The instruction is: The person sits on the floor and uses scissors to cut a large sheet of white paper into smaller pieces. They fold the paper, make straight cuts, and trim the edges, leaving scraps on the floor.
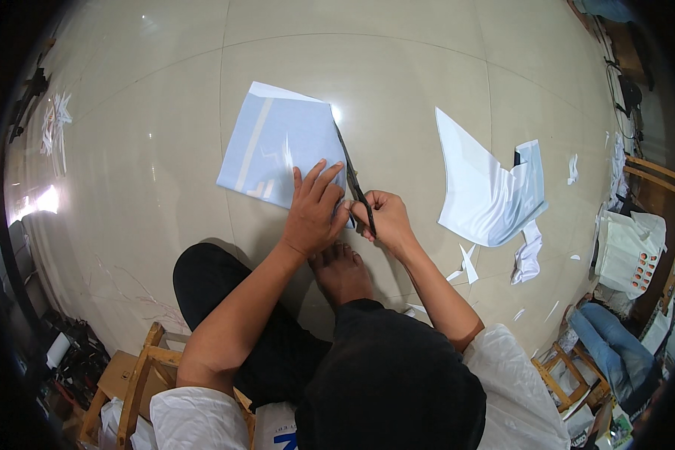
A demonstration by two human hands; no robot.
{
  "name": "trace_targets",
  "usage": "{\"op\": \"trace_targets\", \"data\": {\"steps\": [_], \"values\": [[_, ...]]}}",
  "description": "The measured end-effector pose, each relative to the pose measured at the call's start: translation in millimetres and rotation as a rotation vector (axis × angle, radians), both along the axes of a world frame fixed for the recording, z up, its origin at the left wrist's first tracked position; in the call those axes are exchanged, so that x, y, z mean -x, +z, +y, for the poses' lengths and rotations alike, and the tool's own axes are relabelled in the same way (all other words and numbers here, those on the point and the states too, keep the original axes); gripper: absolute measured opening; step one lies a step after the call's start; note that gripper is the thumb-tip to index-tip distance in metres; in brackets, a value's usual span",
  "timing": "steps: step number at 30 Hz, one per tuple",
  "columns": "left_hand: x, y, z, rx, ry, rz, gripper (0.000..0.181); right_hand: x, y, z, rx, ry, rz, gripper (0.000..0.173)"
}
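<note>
A folded light-blue and white sheet (281,140) lies on the tiled floor in front of me, and whether it is fabric or paper I cannot tell. My left hand (318,208) rests on its lower right part, fingers spread and pressing down. Dark metal scissors (355,183) run along the sheet's right edge, with my right hand (385,216) closed around their handles. Part of the handles is hidden by my fingers. To the right lies another blue and white piece (478,185), loosely crumpled.
Scraps (467,264) and a white strip (527,253) lie at the right. Thin cuttings (56,126) are piled far left. A wooden stool (138,382) stands lower left. Another person's jeans-clad legs (613,343) are at the lower right, near a white bag (624,247).
</note>
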State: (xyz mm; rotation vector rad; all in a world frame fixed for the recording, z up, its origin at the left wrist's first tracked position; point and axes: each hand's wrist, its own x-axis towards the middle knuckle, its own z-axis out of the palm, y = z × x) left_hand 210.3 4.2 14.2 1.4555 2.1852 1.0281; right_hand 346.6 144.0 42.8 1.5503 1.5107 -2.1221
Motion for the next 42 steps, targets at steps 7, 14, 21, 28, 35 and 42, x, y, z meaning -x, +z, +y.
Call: {"op": "trace_targets", "data": {"steps": [7,14,21,28,35,42], "values": [[0,-4,0,-0.006,0.006,-0.004,0.019,-3,-1,0,-0.014,0.019,-0.016,0.035],[0,-4,-1,-0.007,0.007,0.007,0.018,-7,-2,-2,-0.011,0.0,-0.005,0.032],[1,-4,-2,-0.014,0.009,-0.017,0.018,-3,7,-2,0.016,-0.023,-0.013,0.035],[0,-2,-1,-0.007,0.008,-0.009,0.018,-5,17,-3,0.006,-0.016,-0.062,0.037],[0,-1,-1,0.004,0.003,-0.001,0.017,-6,15,-6,-0.016,-0.004,-0.057,0.033],[-1,-1,-1,0.013,0.0,0.014,0.017,-9,12,-7,-0.022,0.006,-0.06,0.031]]}}
